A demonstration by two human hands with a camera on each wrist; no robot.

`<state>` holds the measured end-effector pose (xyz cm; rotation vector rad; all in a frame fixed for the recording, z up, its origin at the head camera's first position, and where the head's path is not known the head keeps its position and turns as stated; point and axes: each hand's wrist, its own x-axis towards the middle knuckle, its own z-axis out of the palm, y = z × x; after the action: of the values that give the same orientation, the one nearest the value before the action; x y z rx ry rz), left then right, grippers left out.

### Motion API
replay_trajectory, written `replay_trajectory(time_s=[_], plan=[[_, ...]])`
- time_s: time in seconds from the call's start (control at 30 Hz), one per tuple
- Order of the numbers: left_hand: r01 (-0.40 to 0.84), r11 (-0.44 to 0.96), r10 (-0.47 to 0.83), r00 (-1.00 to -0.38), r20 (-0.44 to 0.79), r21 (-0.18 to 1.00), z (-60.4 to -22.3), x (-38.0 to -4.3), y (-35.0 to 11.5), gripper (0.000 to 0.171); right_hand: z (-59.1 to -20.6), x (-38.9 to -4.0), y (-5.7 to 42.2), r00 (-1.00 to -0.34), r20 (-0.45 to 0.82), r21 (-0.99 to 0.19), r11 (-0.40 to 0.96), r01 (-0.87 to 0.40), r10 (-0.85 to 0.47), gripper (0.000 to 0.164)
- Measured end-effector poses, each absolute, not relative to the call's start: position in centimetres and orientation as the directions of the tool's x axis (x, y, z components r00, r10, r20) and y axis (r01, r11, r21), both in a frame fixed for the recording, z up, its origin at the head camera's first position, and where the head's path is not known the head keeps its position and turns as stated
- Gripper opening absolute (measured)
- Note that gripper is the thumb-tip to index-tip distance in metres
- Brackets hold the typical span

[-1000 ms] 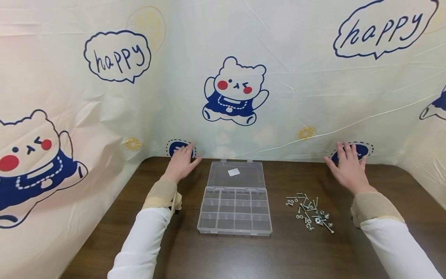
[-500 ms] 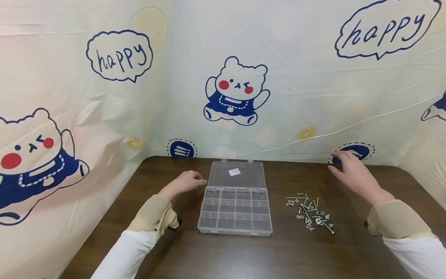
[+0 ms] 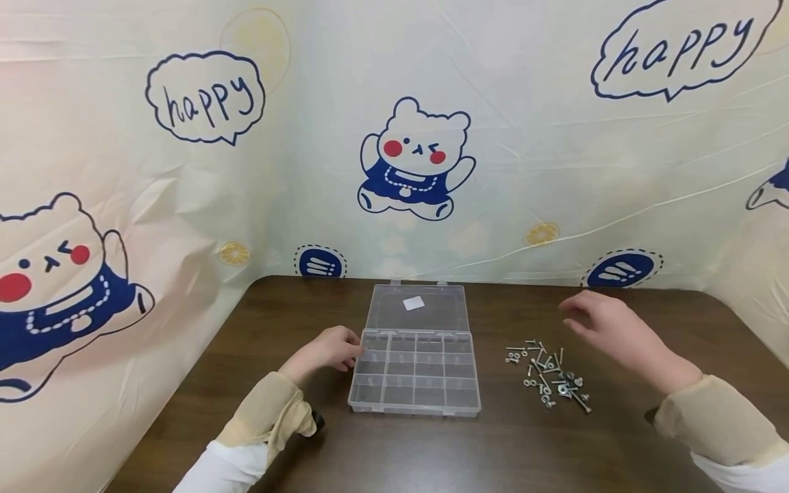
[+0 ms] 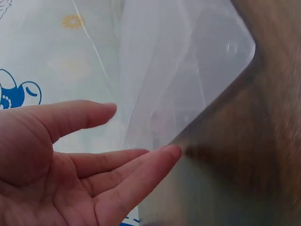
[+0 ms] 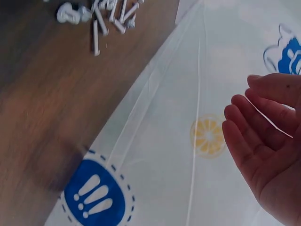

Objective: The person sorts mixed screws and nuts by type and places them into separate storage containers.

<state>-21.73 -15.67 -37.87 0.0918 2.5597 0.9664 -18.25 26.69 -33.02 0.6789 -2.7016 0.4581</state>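
Observation:
A clear plastic compartment box (image 3: 414, 394) lies on the table with its lid (image 3: 440, 311) folded back and a small white label (image 3: 414, 303) on it. My left hand (image 3: 327, 350) is at the box's left side. In the left wrist view, thumb and fingers of that hand (image 4: 101, 181) stand apart beside the box corner (image 4: 207, 61); whether a fingertip touches it, I cannot tell. Behind and right of a loose pile of screws and nuts (image 3: 548, 375), my right hand (image 3: 622, 335) hovers with loosely bent fingers, holding nothing. The right wrist view shows several screws (image 5: 96, 37) lying apart from this hand (image 5: 265, 141).
The brown wooden table (image 3: 407, 452) ends at a printed cloth (image 3: 505, 171) behind the box. Cloth also hangs along the left and right sides. Bare tabletop lies between the box and the screws.
Both hands have come back from the table's far edge. My left hand moved nearer and right, to the box's side. The right one moved nearer, towards the screws. Box and screws stayed put.

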Motion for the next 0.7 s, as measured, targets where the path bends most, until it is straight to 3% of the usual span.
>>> replay_trajectory(time_s=[0.23,0.7], plan=[[-0.102,0.681,0.209,-0.922,-0.326,0.725,-38.5,-20.9,-15.6,0.009,-34.3,-17.7,25.3,-0.745,0.408,-0.19,0.749,-0.635,-0.528,0.015],[-0.11,0.671,0.165,-0.942,-0.292,0.733,-39.0,-19.7,-15.4,0.009,-38.2,-18.7,23.9,-0.726,0.261,-0.295,0.664,-0.688,-0.636,0.018]])
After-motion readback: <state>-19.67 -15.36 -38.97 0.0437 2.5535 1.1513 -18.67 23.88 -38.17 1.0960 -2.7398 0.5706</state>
